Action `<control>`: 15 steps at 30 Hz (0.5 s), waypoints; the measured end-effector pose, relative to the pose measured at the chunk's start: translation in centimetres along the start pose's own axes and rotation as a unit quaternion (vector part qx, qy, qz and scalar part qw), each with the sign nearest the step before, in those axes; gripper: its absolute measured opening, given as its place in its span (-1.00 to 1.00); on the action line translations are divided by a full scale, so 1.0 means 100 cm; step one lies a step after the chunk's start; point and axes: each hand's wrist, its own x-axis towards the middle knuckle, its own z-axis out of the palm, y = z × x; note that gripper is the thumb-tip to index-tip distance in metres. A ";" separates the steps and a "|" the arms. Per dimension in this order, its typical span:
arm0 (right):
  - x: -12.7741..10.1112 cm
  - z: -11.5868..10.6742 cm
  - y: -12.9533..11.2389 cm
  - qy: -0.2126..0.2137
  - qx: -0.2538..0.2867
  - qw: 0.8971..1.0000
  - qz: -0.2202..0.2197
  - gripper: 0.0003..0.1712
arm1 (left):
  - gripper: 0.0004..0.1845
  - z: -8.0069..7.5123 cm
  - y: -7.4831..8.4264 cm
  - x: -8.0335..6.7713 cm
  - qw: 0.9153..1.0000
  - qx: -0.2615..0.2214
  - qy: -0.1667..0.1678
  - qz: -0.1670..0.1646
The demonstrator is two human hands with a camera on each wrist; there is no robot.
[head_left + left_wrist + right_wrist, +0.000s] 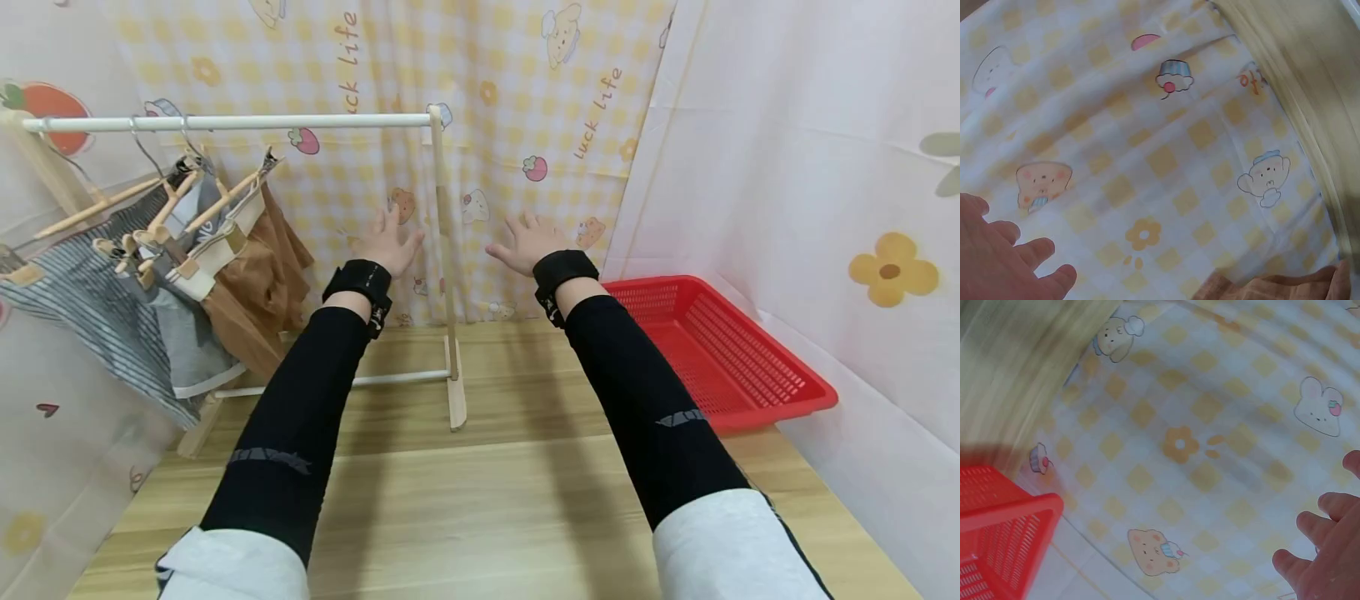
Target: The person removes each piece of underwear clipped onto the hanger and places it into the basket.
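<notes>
Room: yellow-checked curtain (pixel 487 83) with cartoon animals and "luck life" lettering hangs across the back; paler flowered sheets close off both sides.
Surface: light wooden table (pixel 510 492) with plank grain, running from the near edge up to the curtain.
Rack: white rail on wooden uprights, the clothes rack (pixel 442 250) stands at the left and middle of the table, its right post between the two hands.
Clothes: striped, grey and brown garments (pixel 187 283) on wooden hangers crowd the rail's left end.
Basket: red plastic basket (pixel 712 350) lies on the table at the right, by the side sheet.
Left hand: left hand (pixel 387 242) raised just left of the post, fingers spread and straight, gripping nothing.
Right hand: right hand (pixel 525 242) raised just right of the post, fingers likewise spread, holding nothing.
</notes>
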 end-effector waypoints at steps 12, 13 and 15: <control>-0.025 -0.005 -0.001 0.006 0.052 0.998 -0.028 -0.06 | -0.16 -0.016 -0.002 -0.025 0.985 -0.142 0.046 0.083; -0.029 -0.005 -0.001 0.007 0.064 0.997 -0.036 -0.06 | -0.16 -0.016 -0.001 -0.029 0.983 -0.155 0.047 0.089; -0.035 -0.005 -0.003 0.017 0.091 0.994 -0.051 -0.07 | -0.17 -0.016 0.000 -0.036 0.979 -0.177 0.048 0.092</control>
